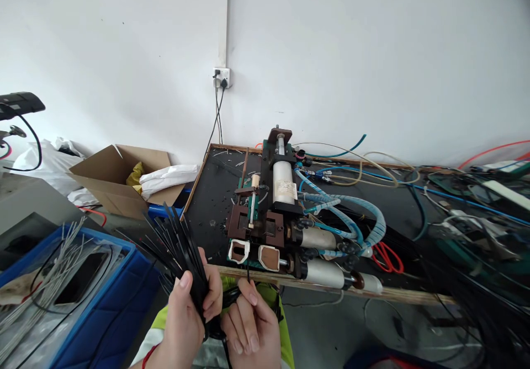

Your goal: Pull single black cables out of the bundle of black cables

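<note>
My left hand (184, 316) is closed round a thick bundle of black cables (179, 250), whose ends fan out up and to the left. Beside it, my right hand (250, 325) pinches a single black cable (248, 271) between thumb and forefinger, the other fingers curled in. That cable's end points up at the gap between two white-edged jaw blocks (269, 257) at the front of a pneumatic machine (285, 184). Whether the tip touches the machine cannot be made out. More black cable hangs below and between my hands, over my lap.
A blue crate (111, 297) at left holds pale thin wires (41, 281) and a phone (81, 278). Behind it stands an open cardboard box (111, 190). Air hoses (372, 214) run right across the black bench (199, 214), which has a wooden edge. A wall socket (222, 76) is behind.
</note>
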Action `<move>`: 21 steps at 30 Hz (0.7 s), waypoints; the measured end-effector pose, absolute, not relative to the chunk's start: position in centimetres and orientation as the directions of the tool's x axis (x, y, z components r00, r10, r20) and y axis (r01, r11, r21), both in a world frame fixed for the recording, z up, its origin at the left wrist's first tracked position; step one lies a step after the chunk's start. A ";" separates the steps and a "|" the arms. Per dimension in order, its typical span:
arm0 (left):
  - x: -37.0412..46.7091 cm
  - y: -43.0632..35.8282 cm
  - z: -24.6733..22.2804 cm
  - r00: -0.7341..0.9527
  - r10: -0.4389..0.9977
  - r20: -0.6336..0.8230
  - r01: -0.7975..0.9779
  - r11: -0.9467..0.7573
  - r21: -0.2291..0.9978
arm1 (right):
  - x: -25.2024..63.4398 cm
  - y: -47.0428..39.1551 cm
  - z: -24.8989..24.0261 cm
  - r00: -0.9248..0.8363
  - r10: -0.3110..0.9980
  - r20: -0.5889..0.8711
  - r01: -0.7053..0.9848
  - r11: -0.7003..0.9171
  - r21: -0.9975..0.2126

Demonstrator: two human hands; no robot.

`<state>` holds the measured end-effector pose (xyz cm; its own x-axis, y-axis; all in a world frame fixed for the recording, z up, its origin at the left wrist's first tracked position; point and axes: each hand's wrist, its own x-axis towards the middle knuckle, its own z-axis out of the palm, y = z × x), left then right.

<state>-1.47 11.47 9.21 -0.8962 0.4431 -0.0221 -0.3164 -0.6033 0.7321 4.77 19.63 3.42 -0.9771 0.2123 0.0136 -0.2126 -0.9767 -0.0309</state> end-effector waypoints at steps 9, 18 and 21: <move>-1.0 11.4 8.1 -0.942 0.337 -0.008 -0.201 -0.541 0.817 | 5.0 19.4 3.5 -0.970 0.240 -0.043 -0.235 -0.968 -0.083; -0.1 10.8 7.3 -0.926 0.358 0.117 -0.064 -0.455 0.888 | 5.3 19.3 4.0 -0.899 0.399 -0.182 -0.289 -0.851 -0.438; 0.3 10.5 6.6 -0.900 0.416 0.129 -0.071 -0.432 0.899 | 6.4 19.0 3.7 -0.886 0.413 -0.212 -0.218 -0.773 -0.596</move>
<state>0.33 10.49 6.60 -0.9001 0.4163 0.1288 -0.0712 -0.4320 0.8991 6.37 18.96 3.73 -0.8859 0.4128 -0.2117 -0.2180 -0.7732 -0.5955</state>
